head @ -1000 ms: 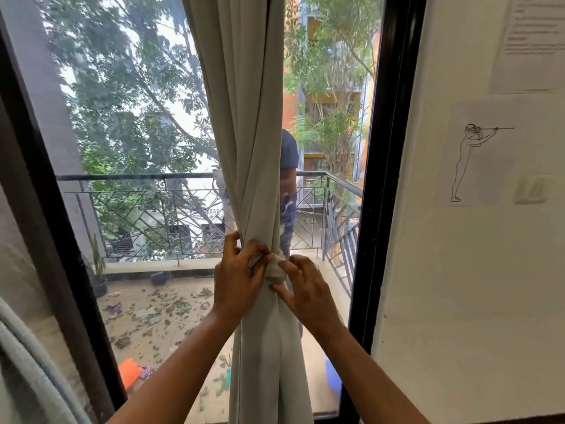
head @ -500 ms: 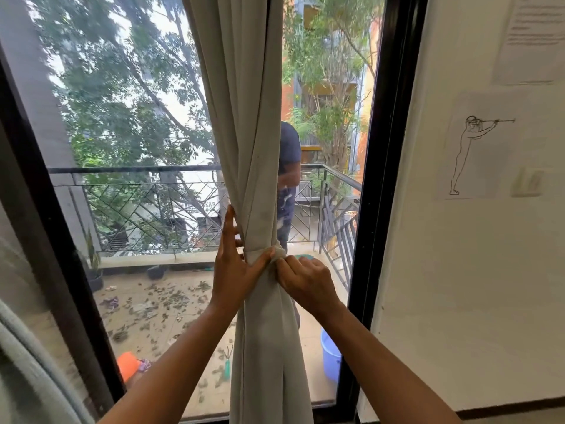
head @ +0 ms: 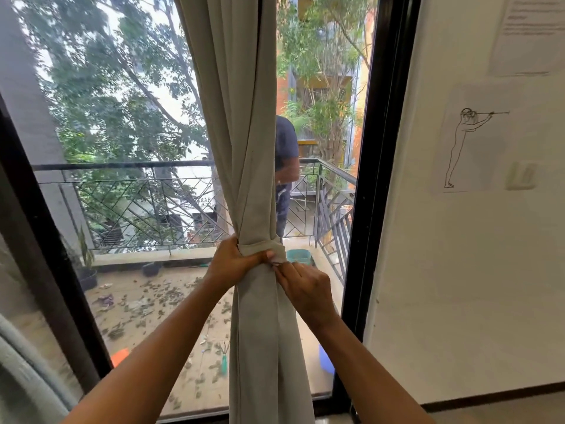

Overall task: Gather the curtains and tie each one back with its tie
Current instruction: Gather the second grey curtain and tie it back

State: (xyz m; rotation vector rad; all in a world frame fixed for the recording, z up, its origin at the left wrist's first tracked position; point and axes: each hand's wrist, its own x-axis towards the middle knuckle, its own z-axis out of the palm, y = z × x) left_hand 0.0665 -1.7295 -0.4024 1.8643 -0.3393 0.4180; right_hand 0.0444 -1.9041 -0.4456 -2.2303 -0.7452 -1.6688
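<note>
A: Curtain [head: 244,148], centre of frame, bunched into one column in front of the glass door [head: 122,179]. Tie [head: 260,247] wraps it mid-frame, a band of the same beige cloth.

B: Hands?

A: Left hand [head: 232,264] clamped on the bundle right at the band's left end, thumb pressed across the front. Probably pinning the gather so the folds don't spread while the ends get joined. Right hand [head: 305,289] sits just below and right of the band, fingers curled shut, pinching the tie's end at the right edge.

B: Fastened?

A: Can't tell. The join is hidden under the thumb and fingertips; a small pale patch shows there, too small to name.

B: Tie versus grips?

A: Between them: left hand touches its left side, right hand its lower right corner. Curtain hangs loose below both.

B: Background?

A: Balcony railing [head: 137,203], person [head: 286,166] standing outside behind the curtain.
</note>
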